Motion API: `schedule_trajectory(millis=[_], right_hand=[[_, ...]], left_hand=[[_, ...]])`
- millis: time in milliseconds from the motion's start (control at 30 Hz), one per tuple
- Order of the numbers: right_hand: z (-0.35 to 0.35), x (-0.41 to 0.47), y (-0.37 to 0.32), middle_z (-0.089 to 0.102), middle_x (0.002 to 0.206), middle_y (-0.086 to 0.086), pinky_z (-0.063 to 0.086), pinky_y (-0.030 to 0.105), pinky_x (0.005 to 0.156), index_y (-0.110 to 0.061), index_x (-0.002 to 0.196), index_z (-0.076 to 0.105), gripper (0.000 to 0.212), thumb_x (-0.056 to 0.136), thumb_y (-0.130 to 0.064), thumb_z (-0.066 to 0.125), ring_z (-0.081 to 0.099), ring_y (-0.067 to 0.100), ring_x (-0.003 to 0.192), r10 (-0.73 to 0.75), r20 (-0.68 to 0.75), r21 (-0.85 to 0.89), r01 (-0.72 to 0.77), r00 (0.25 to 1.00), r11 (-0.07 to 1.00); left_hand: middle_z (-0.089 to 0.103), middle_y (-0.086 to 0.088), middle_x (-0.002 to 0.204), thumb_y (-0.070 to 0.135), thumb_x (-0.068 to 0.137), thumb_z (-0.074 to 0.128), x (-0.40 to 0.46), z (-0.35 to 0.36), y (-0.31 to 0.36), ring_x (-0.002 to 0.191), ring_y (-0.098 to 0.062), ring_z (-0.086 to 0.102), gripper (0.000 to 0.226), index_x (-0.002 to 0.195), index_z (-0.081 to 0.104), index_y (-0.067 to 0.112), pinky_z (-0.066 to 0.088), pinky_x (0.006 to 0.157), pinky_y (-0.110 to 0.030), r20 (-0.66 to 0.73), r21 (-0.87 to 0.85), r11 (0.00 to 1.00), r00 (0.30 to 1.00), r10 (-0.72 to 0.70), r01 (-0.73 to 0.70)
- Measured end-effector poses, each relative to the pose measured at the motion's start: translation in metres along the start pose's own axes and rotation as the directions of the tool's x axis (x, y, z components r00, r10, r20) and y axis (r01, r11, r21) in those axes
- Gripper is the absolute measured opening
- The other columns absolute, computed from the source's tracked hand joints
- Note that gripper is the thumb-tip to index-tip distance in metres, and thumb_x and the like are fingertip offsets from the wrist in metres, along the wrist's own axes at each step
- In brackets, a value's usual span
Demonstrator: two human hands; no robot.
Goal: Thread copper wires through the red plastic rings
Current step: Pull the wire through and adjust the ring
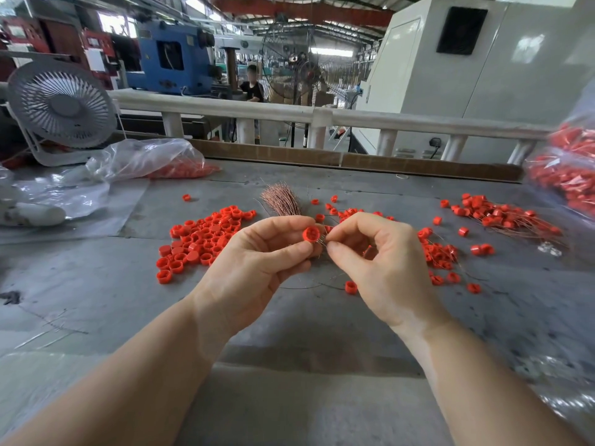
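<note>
Left fingers pinch red ring; right fingers pinch wire.

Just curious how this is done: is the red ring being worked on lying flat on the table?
No, the left hand holds the red ring above the table.

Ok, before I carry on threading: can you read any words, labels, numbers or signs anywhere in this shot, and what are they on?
None can be read.
White papers on the red cabinets: too blurred.
Blue machine: no readable marking.
White machine housing: no text visible.
Desk fan: dark mark on the rim, too small.
Red plastic rings and bags: no print visible.
</note>
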State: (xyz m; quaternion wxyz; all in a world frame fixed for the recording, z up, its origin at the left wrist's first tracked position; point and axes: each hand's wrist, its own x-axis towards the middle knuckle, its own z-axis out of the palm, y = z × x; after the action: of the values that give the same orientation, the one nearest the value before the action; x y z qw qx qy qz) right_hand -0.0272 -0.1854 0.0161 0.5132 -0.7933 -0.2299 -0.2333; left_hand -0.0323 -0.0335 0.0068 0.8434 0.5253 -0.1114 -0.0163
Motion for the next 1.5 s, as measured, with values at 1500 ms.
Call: schedule_trajectory(millis=[1500], right_hand=[[-0.0026, 0.0022, 0.0004, 0.065, 0.063, -0.009, 0.039, 0.008, 0.060, -0.022, 0.069, 0.066, 0.020, 0.082, -0.007, 0.068, 0.054, 0.001, 0.059, -0.052, -0.014, 0.063, 0.052, 0.999, 0.997]], left_hand=[[0.074, -0.008, 0.078, 0.004, 0.065, 0.059, -0.0010, 0.0066, 0.0058, 0.074, -0.011, 0.071, 0.023, 0.076, 0.078, 0.011, 0.053, 0.061, -0.013, -0.095, -0.129, 0.989, 0.992, -0.079, 0.066]])
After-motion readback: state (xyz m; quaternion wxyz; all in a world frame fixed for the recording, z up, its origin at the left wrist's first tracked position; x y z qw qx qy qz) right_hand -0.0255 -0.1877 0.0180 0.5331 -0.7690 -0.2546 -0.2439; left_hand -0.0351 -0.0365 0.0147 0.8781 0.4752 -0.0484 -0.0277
